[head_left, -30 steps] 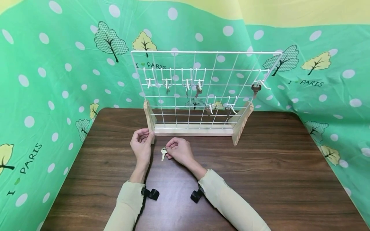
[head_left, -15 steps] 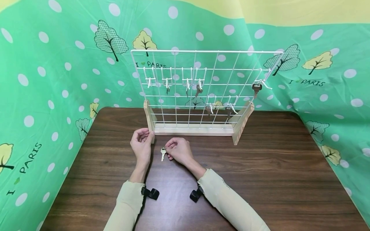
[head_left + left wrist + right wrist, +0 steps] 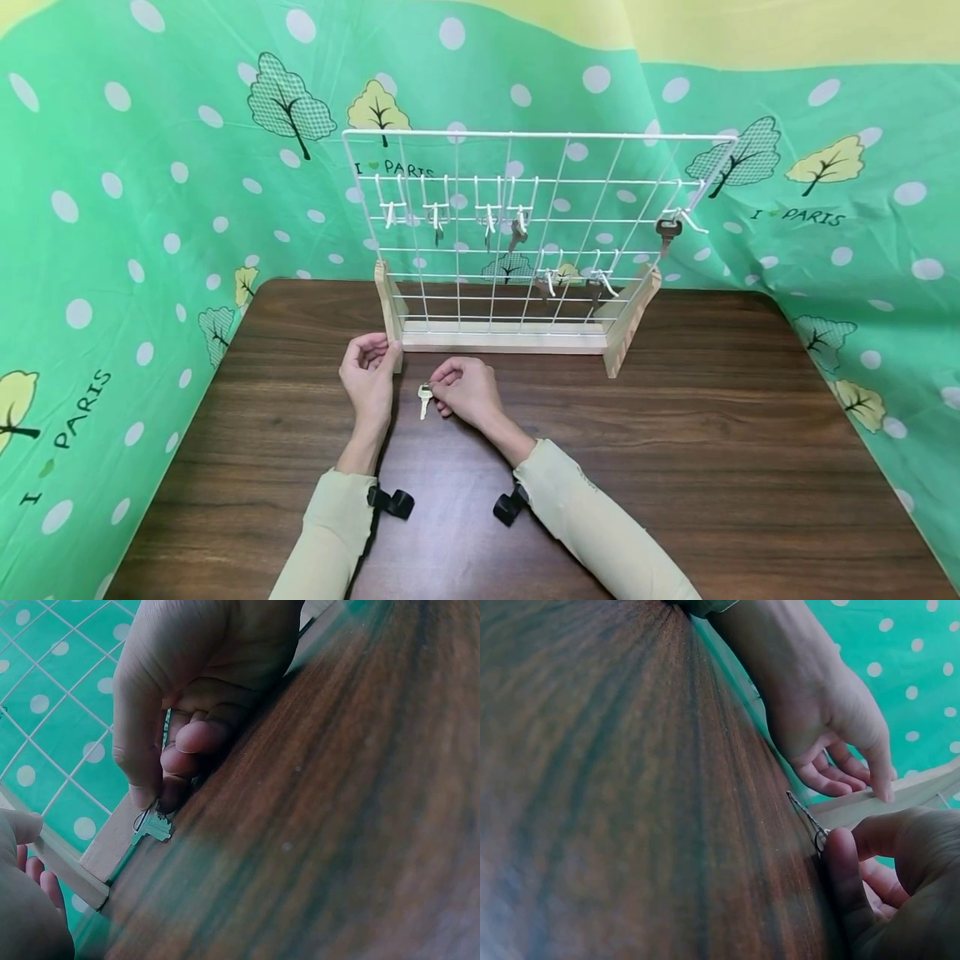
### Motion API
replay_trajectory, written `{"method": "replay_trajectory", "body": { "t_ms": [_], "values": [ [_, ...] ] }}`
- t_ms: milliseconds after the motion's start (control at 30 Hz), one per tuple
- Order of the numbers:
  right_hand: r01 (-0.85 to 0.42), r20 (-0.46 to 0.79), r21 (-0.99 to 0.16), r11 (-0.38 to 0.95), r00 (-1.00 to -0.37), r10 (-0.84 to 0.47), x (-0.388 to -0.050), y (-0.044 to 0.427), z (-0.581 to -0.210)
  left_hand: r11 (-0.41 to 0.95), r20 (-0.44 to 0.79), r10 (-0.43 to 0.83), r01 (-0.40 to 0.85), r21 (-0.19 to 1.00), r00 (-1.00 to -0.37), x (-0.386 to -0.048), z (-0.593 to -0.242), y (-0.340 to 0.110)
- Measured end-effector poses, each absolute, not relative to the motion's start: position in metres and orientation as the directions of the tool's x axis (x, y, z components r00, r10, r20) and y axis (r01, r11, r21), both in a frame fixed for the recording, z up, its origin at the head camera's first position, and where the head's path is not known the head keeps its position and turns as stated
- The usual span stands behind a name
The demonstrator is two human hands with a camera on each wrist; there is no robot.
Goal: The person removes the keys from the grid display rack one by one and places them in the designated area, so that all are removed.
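A small key (image 3: 425,402) with a little ring hangs from the thumb and fingertips of my right hand (image 3: 471,390), just above or at the table. In the left wrist view the key's toothed blade (image 3: 154,826) points away from the pinching fingers. My left hand (image 3: 367,379) grips the left wooden upright (image 3: 387,308) of a white wire-grid rack (image 3: 540,135), its thumb on the wood in the right wrist view. Several white hooks (image 3: 436,215) are on the grid. Darker keys hang from most of them, one being a dark-headed key (image 3: 666,230) at the far right.
The rack stands on a dark wood-grain table (image 3: 735,467), near its back edge. A wooden crossbar (image 3: 502,340) joins its two uprights. Behind and at both sides hangs a green dotted cloth (image 3: 172,175). Black straps (image 3: 390,503) sit at both wrists.
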State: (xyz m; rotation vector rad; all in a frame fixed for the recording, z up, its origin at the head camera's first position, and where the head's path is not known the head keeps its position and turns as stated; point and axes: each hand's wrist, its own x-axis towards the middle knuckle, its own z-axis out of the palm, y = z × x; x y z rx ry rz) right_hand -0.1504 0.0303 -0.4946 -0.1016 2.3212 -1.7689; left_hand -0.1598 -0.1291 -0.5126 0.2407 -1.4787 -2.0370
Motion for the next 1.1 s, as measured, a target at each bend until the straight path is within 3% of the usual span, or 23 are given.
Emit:
{"method": "replay_trajectory", "body": {
  "t_ms": [1100],
  "values": [
    [0.046,-0.092,-0.959,0.28,-0.984,-0.155,-0.1458,0.0279,-0.4955,-0.194,0.175,-0.57,0.339,0.921,-0.803,-0.1572,-0.5115,-0.1293]
  ]
}}
